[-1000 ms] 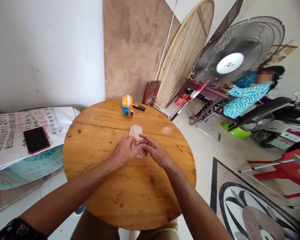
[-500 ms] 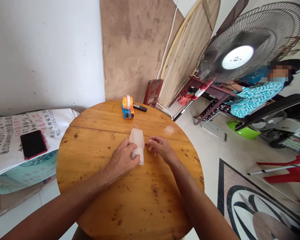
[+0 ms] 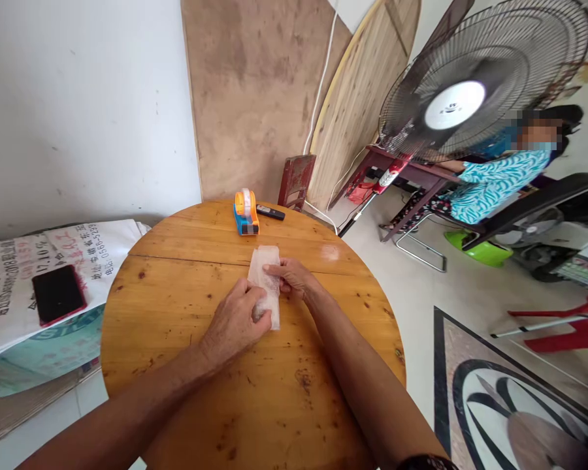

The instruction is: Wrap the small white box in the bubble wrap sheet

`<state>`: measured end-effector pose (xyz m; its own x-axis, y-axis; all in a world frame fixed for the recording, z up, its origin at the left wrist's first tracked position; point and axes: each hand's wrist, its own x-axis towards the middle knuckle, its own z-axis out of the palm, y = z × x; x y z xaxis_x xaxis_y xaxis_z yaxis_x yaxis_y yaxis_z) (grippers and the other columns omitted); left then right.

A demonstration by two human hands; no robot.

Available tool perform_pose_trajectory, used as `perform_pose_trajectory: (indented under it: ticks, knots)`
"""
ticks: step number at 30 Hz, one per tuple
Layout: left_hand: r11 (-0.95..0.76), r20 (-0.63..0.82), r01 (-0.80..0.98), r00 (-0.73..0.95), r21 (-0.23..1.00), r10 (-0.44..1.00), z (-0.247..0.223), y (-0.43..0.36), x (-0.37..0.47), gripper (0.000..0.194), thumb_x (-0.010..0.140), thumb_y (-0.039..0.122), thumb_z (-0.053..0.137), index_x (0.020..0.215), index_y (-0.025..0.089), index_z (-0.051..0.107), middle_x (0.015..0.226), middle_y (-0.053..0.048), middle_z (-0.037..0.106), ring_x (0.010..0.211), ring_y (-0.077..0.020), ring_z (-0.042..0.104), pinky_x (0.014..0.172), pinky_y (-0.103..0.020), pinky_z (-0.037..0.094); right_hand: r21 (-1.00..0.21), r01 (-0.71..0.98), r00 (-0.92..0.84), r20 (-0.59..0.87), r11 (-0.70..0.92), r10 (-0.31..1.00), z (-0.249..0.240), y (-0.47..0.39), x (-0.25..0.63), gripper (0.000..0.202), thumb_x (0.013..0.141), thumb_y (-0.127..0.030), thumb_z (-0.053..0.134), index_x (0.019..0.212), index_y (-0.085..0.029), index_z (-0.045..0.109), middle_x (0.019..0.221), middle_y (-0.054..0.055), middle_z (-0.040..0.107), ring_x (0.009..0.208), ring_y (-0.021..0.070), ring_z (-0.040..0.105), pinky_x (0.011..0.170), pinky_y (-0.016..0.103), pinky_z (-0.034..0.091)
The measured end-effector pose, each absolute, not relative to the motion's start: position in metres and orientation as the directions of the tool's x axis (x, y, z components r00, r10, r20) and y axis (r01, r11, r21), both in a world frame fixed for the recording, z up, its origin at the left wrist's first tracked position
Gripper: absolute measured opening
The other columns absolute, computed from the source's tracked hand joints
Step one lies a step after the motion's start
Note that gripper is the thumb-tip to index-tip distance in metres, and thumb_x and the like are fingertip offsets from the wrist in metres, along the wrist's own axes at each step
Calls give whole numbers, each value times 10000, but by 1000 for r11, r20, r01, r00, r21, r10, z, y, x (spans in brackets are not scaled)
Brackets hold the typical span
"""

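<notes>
A whitish, translucent wrapped packet (image 3: 266, 279) lies lengthwise on the round wooden table (image 3: 176, 287). My left hand (image 3: 236, 321) grips its lower left part, thumb and fingers closed on it. At its right edge my right hand (image 3: 294, 277) pinches the packet, thumb on top and fingers at the side. What the wrapping contains cannot be made out. Beyond the packet stands an orange and blue tape dispenser (image 3: 246, 212), with a black remote (image 3: 270, 212) beside it.
A phone (image 3: 59, 295) lies on printed white sacks (image 3: 112, 245) at the left. A wooden chair (image 3: 296, 181) stands behind the table. At the right are a large fan (image 3: 455, 106), a seated person (image 3: 500, 179) and a red chair (image 3: 568, 326).
My right hand has moved left from beside the packet and taken hold of its right edge. My left hand still holds the packet. The camera view has shifted slightly.
</notes>
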<state>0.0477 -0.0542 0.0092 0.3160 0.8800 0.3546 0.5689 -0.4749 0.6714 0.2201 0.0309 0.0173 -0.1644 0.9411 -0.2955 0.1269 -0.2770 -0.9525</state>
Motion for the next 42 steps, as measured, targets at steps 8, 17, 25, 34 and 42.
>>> perform_pose_trajectory:
  ticks: [8, 17, 25, 34, 42]
  knots:
    - [-566, 441, 643, 366, 516, 819, 9, -59, 48, 216, 826, 194, 532, 1000, 198, 660, 1120, -95, 563, 844, -205, 609, 730, -330, 517, -996, 48, -131, -76, -71, 988, 1, 31, 213, 284, 567, -387, 755, 664, -178, 589, 616, -40, 557, 551, 96, 459, 520, 219, 368]
    - [-579, 413, 559, 407, 593, 815, 9, -55, 46, 227, 834, 168, 498, 962, 166, 686, 1021, -93, 628, 857, -210, 634, 772, -333, 527, -998, 61, -126, 21, 29, 992, 6, 27, 209, 276, 605, -385, 749, 655, -182, 568, 593, -54, 500, 553, 93, 399, 526, 223, 331]
    - [-569, 398, 523, 410, 635, 821, 6, -53, 46, 244, 817, 165, 514, 991, 177, 684, 1016, -81, 622, 851, -197, 620, 761, -323, 508, -999, -18, -136, 30, 28, 990, 6, 21, 199, 333, 611, -438, 744, 742, -193, 561, 651, -41, 548, 567, 103, 450, 557, 237, 382]
    - [-520, 392, 579, 342, 628, 854, 4, -51, 45, 215, 810, 197, 543, 1002, 188, 639, 1047, -78, 554, 910, -210, 605, 810, -342, 505, -1000, 27, -236, -9, -3, 972, 45, -8, 201, 302, 621, -366, 766, 822, -192, 623, 783, 2, 670, 702, 166, 576, 667, 284, 459]
    - [-276, 334, 692, 53, 667, 941, 3, -52, 43, 356, 730, 350, 683, 997, 198, 502, 981, -50, 530, 866, -226, 587, 739, -352, 500, -955, 233, -189, 139, 182, 972, 39, -39, 202, 146, 685, -300, 643, 692, -201, 536, 597, -59, 507, 552, 107, 440, 549, 226, 357]
